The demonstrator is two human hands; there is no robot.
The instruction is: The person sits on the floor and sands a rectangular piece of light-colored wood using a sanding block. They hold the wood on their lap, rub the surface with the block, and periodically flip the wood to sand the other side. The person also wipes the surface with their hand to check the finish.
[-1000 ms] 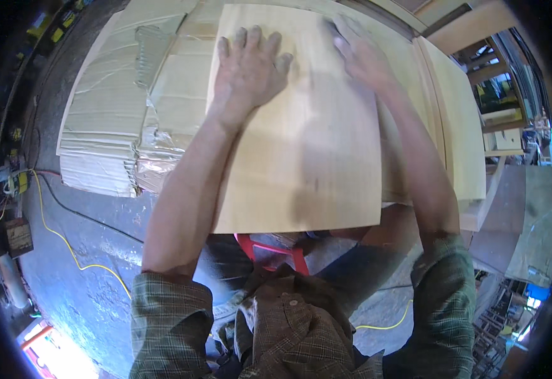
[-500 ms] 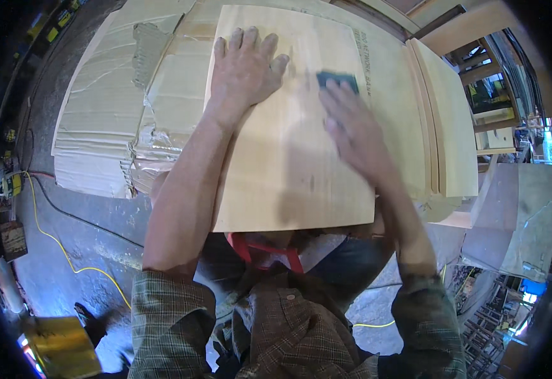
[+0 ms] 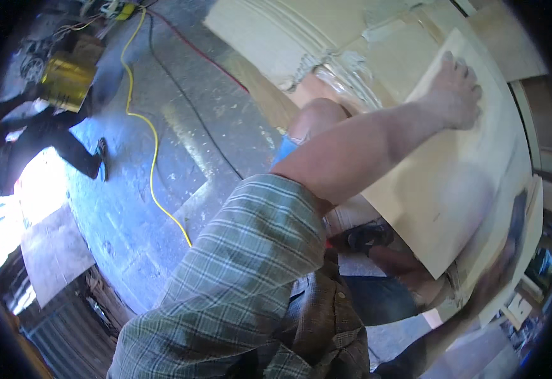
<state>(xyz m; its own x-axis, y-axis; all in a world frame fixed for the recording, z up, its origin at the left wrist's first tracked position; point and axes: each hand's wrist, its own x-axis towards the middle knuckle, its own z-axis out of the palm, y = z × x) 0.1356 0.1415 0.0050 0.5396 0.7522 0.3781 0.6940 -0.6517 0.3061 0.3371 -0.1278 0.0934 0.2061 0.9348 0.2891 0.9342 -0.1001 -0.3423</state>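
A pale wooden panel (image 3: 437, 208) lies tilted across the right half of the view, over cardboard. My left hand (image 3: 454, 91) presses on its far part, fingers apart, holding nothing. At the right, my right hand (image 3: 509, 243) is dark and blurred along the panel's right side. A dark patch at its fingertips looks like the dark green sanding pad (image 3: 520, 205); its outline is smeared. My left forearm crosses above the panel's left edge, and my knees show beneath its near end.
Flattened cardboard (image 3: 282, 38) spreads at the top. A yellow cable (image 3: 152, 139), a dark cable (image 3: 190, 101) and a red hose (image 3: 194, 44) run over the concrete floor. At the left are another person's leg (image 3: 73, 142) and a yellow container (image 3: 67, 82).
My view has swung left, shifting the panel and both hands to the right of the picture. The left hand stays on the panel. The right hand now shows lower, near the right edge.
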